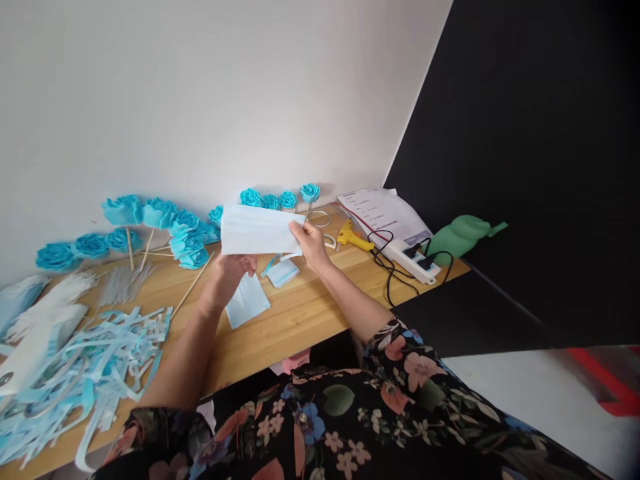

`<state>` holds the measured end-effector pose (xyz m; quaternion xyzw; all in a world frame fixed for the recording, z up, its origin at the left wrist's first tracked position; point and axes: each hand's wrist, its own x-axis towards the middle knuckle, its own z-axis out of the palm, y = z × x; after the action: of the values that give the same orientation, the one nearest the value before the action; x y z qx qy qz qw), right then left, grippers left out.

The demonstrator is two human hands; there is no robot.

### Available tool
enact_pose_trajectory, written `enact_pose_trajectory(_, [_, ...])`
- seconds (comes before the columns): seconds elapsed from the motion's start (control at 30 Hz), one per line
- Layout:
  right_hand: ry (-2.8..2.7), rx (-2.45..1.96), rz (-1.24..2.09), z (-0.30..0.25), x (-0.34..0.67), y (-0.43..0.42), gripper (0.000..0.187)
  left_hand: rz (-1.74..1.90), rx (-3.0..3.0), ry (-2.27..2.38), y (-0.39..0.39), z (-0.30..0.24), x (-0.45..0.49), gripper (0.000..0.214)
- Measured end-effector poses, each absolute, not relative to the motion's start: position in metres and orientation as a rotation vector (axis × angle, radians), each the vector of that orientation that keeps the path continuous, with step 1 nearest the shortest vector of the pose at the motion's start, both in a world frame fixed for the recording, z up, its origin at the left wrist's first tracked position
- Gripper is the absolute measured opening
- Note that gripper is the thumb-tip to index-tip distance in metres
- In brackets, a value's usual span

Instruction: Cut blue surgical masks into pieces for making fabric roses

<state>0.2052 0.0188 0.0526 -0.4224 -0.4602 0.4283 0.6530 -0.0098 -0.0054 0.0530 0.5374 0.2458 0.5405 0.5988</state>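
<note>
A flat pale blue-white sheet of mask fabric [257, 231] is raised above the table, roughly level. My right hand [311, 243] pinches its right end, thumb on the near face. Under the sheet's lower left edge is my left hand [226, 280], its fingers curled and partly hidden behind the sheet; it appears to grip it there. Below them on the wooden table [300, 317] lies another pale blue sheet [248, 301]. Beside that is a small pleated blue mask piece [283, 272] with strips at its upper side.
Blue fabric roses [159, 213], some on sticks, line the wall. Cut blue-white strips [100, 373], thin wires [125, 283] and stacked fabric [40, 340] cover the left. At right are a yellow glue gun [354, 237], tape roll [319, 217], cabled power strip [410, 260], papers [385, 210] and green object [460, 237].
</note>
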Motion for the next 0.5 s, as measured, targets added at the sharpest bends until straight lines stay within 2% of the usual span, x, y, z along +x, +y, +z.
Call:
enact_pose_trajectory(0.17, [-1.103,-0.909,0.984,0.072,0.203,0.006,0.052,1.163,1.506,0.579,-0.017,0.055,0.007,0.047])
enact_pose_trajectory(0.5, [-1.130,-0.857,1.158,0.077,0.196,-0.037,0.051,1.466,1.256,0.948,-0.028,0.072,0.019,0.036])
